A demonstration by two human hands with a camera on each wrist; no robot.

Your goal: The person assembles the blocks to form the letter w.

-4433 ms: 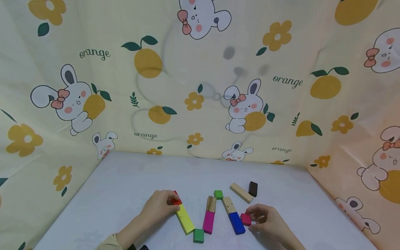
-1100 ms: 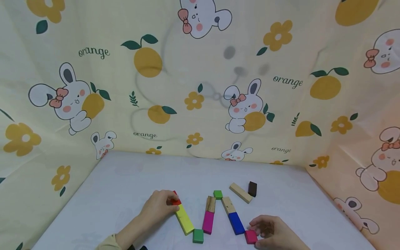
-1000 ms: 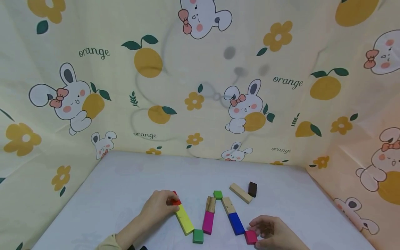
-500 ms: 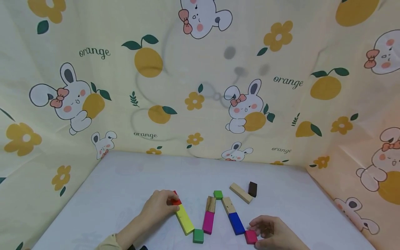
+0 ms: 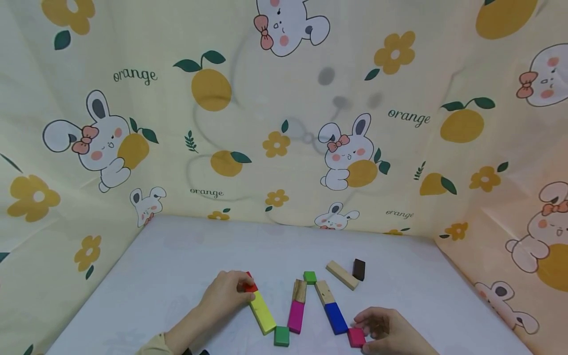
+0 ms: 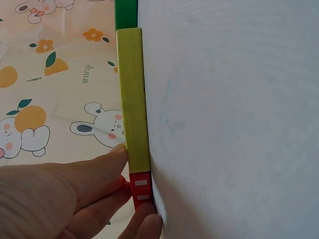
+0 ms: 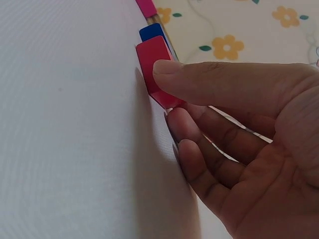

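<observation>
Several wooden blocks lie in a zigzag on the white table. My left hand point(image 5: 226, 293) grips the far end of the left leg: fingers curl around a small red block point(image 6: 141, 186), thumb against the side of the yellow block point(image 5: 263, 312). A green block point(image 5: 281, 336) sits at that leg's near end, beside a magenta block point(image 5: 296, 316) with a brown wood block point(image 5: 299, 290) beyond it. My right hand point(image 5: 386, 328) pinches a pinkish-red block point(image 5: 356, 337) at the near corner of the blue block point(image 5: 336, 318); the thumb lies over it in the right wrist view.
A bright green block point(image 5: 309, 277) tops the peak, touching a light wood block point(image 5: 325, 292). Farther right lie a loose plank point(image 5: 342, 274) and a dark brown block point(image 5: 359, 269). A patterned cloth point(image 5: 284, 172) walls the table point(image 5: 191, 246) at the back and sides.
Compared with 4.4 s ago, the pinkish-red block has gone from the blue block's right side down to its near end, along with my right hand. My left hand stays where it was.
</observation>
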